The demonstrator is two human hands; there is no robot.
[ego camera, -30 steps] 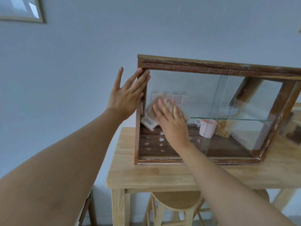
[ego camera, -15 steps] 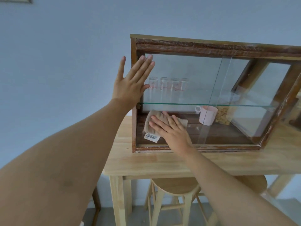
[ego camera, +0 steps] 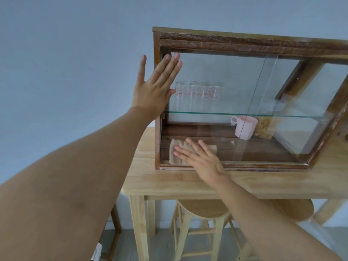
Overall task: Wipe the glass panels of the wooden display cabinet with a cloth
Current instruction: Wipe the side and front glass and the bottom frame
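A dark wooden display cabinet (ego camera: 244,44) with sliding glass panels (ego camera: 216,76) stands on a light wooden table (ego camera: 169,181). My left hand (ego camera: 156,89) lies flat with spread fingers against the cabinet's left post and the edge of the glass. My right hand (ego camera: 199,159) presses a beige cloth (ego camera: 174,150) flat against the bottom left corner of the front glass. Most of the cloth is under my fingers.
Inside the cabinet, several clear glasses (ego camera: 199,91) stand on a glass shelf (ego camera: 244,114); a pink mug (ego camera: 244,127) and a jar of snacks (ego camera: 265,127) sit below. A wooden stool (ego camera: 203,213) stands under the table. A plain wall is behind.
My right hand has slid the cloth down the front glass from mid height to the bottom left corner. My left hand has stayed on the cabinet's left post.
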